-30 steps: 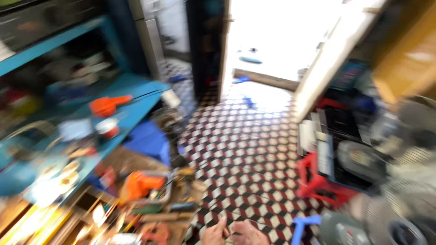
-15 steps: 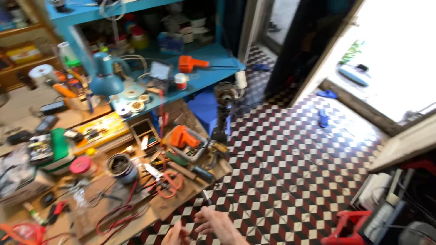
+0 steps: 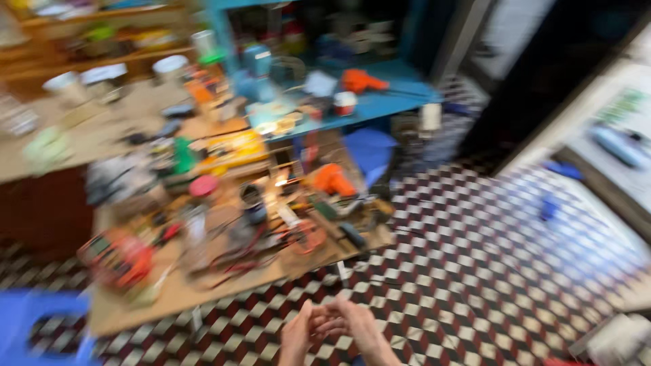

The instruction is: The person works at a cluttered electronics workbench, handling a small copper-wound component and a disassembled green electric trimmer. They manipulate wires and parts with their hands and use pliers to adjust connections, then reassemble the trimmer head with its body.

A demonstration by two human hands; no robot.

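Your left hand (image 3: 298, 333) and right hand (image 3: 356, 327) meet fingertip to fingertip just below the board (image 3: 203, 288). Blur hides whether they pinch anything, so I cannot tell. Tools on the board lie untouched; any work there looks unstarted.

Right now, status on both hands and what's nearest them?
Left hand and right hand together, fingers touching, above checkered floor. Blur hides any held item. Cluttered low board of tools just ahead; nothing between.
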